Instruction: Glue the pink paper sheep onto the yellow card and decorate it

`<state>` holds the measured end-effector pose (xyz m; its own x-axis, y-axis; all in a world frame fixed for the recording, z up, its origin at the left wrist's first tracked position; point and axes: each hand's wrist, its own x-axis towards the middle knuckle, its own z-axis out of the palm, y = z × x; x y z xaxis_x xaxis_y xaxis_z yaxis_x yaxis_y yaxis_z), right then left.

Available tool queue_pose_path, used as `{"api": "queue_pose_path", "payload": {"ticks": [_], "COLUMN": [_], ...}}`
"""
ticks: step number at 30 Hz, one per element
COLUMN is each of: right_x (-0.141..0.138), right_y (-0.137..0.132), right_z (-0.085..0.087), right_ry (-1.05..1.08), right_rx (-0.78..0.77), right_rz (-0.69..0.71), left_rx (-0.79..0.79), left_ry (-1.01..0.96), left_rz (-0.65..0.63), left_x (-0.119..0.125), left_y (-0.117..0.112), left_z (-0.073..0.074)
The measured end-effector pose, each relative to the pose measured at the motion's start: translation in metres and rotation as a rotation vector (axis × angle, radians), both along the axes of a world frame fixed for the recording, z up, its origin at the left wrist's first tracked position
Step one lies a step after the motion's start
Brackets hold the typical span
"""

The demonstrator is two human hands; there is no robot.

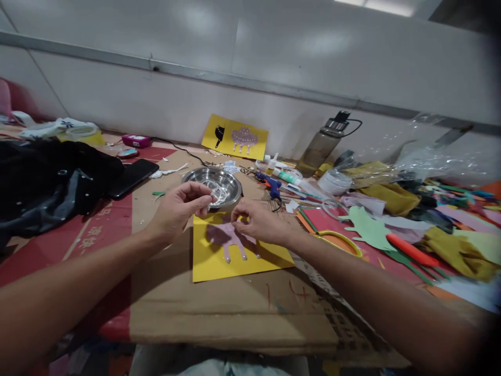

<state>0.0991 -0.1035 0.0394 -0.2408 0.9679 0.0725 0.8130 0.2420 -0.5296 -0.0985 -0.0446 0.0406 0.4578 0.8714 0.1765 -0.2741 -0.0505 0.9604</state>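
Note:
On the cardboard lies a yellow card (211, 266) bearing a purple cut-out shape (225, 236), with a round bead at the tip of each of its strips. My right hand (256, 222) is over the upper part of this shape, thumb and forefinger pinched; whatever they hold is too small to name. My left hand (190, 203) hovers in front of a metal bowl (230, 183), its fingers closed around something small and whitish that I cannot make out. Small clear or white pieces show inside the bowl, partly hidden by the left hand.
Against the wall leans another yellow card (256, 151) with a beaded purple shape. A blue glue gun (270, 184) and a water bottle (321, 146) stand behind on the right. Yellow-handled scissors (340, 237) and felt scraps (366, 227) lie right; a black phone (135, 177) lies left.

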Motion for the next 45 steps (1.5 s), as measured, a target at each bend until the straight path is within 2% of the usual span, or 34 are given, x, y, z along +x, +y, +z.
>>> {"api": "queue_pose_path", "payload": {"ticks": [5, 11, 18, 23, 30, 35, 39, 45], "right_x": [-0.007, -0.012, -0.014, -0.016, -0.027, -0.029, -0.026, -0.025], "right_y": [0.006, 0.008, 0.015, 0.019, 0.017, 0.013, 0.012, 0.013], "right_z": [-0.001, -0.009, -0.015, -0.014, -0.007, -0.004, -0.003, -0.001], "right_ry": [-0.002, -0.047, -0.109, -0.088, -0.096, -0.105, -0.077, -0.167], "right_rx": [-0.043, -0.073, -0.101, -0.149, -0.127, -0.118, -0.173, -0.226], "right_rz": [0.001, -0.072, -0.088, -0.096, -0.199, -0.193, -0.241, -0.172], "left_rx": [-0.051, -0.141, -0.113, -0.094, -0.105, -0.116, -0.124, -0.134], "left_ry": [-0.062, -0.105, -0.069, -0.048, -0.063, -0.072, -0.087, -0.083], "left_rz": [-0.007, -0.007, 0.019, 0.036, 0.047, 0.046, 0.037, 0.033], "left_x": [0.001, 0.001, 0.001, 0.001, 0.001, 0.001, 0.002, 0.002], "left_y": [-0.002, -0.001, 0.007, 0.011, 0.008, 0.007, 0.007, 0.006], "left_z": [0.003, 0.002, -0.007, -0.011, -0.010, -0.010, -0.009, -0.008]}}
